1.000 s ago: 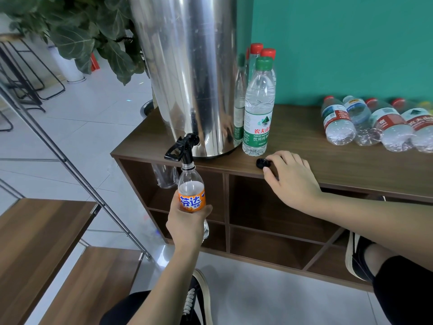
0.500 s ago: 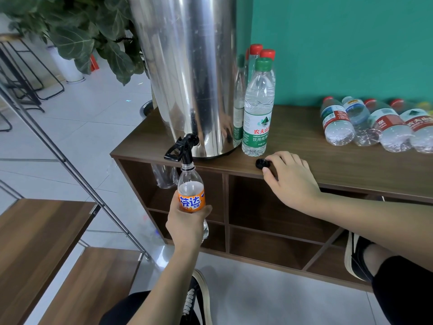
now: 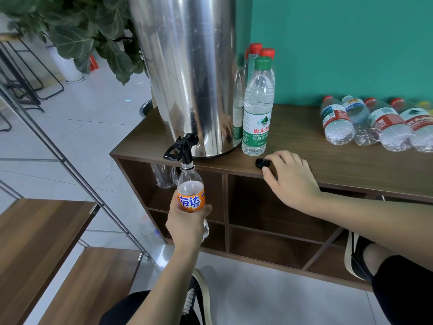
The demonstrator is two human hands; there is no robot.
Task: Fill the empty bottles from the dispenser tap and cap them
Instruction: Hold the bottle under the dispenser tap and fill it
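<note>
Teal wall, pale tiled floor, wooden furniture

A teal wall rises behind a brown wooden cabinet with open cubbies; the tiled floor gleams pale; a leafy plant stands far left; wooden steps lie near left.

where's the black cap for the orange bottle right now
In the head view, the black cap lies on the wooden shelf top, just in front of the green-capped bottle, at the right hand's fingertips.

We see a brown wooden cabinet with open cubbies. On its top stand a steel dispenser at left, upright water bottles beside it, a black cap near the front edge, and lying bottles far right.
</note>
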